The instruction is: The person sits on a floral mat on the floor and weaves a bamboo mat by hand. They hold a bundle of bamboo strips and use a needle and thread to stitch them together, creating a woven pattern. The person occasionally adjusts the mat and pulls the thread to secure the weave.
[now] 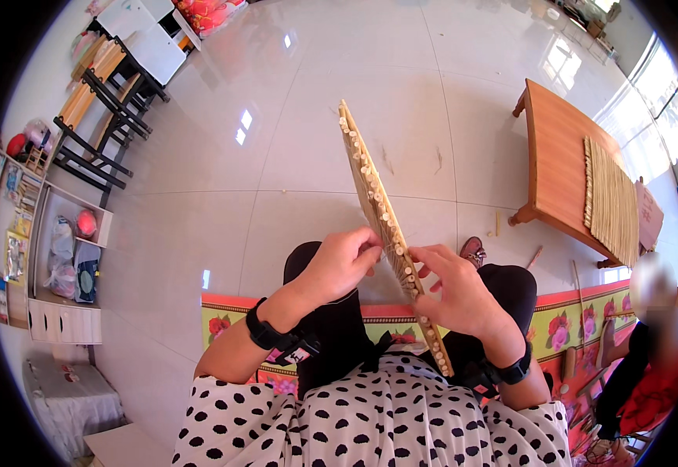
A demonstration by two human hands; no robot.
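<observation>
Reed mat (pixel 385 226), a panel of thin pale sticks bound side by side, stands on edge just right of the frame's centre, running from the lap up toward the upper middle so that only its stick ends show as a beaded row. Left hand (pixel 341 263) has its grip closed on the edge near the middle, fingertips pinching at the row of stick ends. Right hand (pixel 457 292) lies against the far face just below, fingers spread and partly curled round the panel, steadying it.

Judging by its length, the panel looks largely built: the row of ends is unbroken from top to bottom, and the hands work at a spot about halfway along. Whether binding or trimming is left cannot be told from this angle.

Counted: one mat in hand; one second mat (pixel 611 204) lying flat on the wooden tabletop (pixel 557 136) at right; two black wrist straps, one per forearm; a few loose sticks on the tiled floor (pixel 292 156) near that table's legs; one other person, seated at the lower right.
</observation>
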